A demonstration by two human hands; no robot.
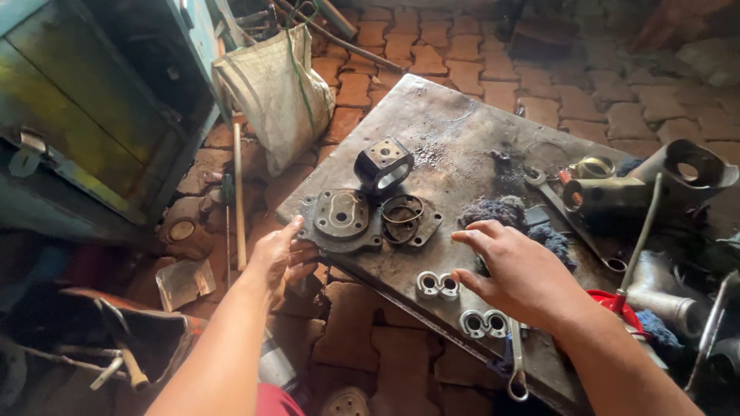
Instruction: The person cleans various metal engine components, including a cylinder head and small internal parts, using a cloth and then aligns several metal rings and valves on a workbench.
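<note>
My left hand (279,258) reaches to the near left edge of a greasy metal table (455,127), fingers apart, fingertips beside a flat grey cover plate (341,216). My right hand (518,273) hovers palm down over the table, fingers spread, holding nothing. Just in front of its thumb lies a shiny figure-eight bushing (437,286); a second one (485,323) sits below the palm. A black bracket (382,163) stands behind the plate, and dark gaskets with rings (403,213) lie to its right. A dark rag (493,211) lies beyond my right fingers.
Wrenches (556,202) and pipe-like housings (640,189) crowd the table's right side, with a red object (617,304) by my right wrist. A white sack (274,92), a wooden handle (239,196) and a blue-green cabinet (85,108) stand left on the brick floor.
</note>
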